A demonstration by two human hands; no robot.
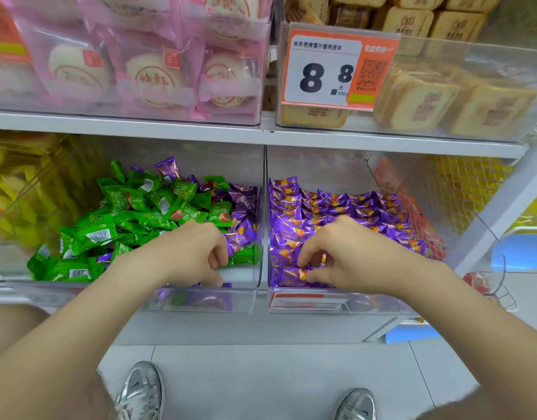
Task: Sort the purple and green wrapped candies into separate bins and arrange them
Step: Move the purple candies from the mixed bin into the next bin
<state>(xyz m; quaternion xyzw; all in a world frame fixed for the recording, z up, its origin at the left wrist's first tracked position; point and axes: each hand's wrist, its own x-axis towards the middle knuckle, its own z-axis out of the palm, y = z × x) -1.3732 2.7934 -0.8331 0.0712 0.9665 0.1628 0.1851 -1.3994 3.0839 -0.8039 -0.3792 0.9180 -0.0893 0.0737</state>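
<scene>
- Green candies [133, 213] heap loosely in the left bin [249, 298], with stray purple candies [241, 213] against its right wall.
- Left hand [197, 253]: fingers [221, 253] curled low by the front edge, beside those strays (any hold is hidden).
- Right hand [352, 253] pinches a purple candy [291, 272] at the right bin's [382, 303] front; purple rows [352, 207] sit packed tight behind.

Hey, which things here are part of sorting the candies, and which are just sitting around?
Job: green candies, purple candies, left bin, right bin, left hand, right hand pinching a purple candy.
Just there: pink-wrapped pastries, price tag, square biscuits, sneakers.
</scene>
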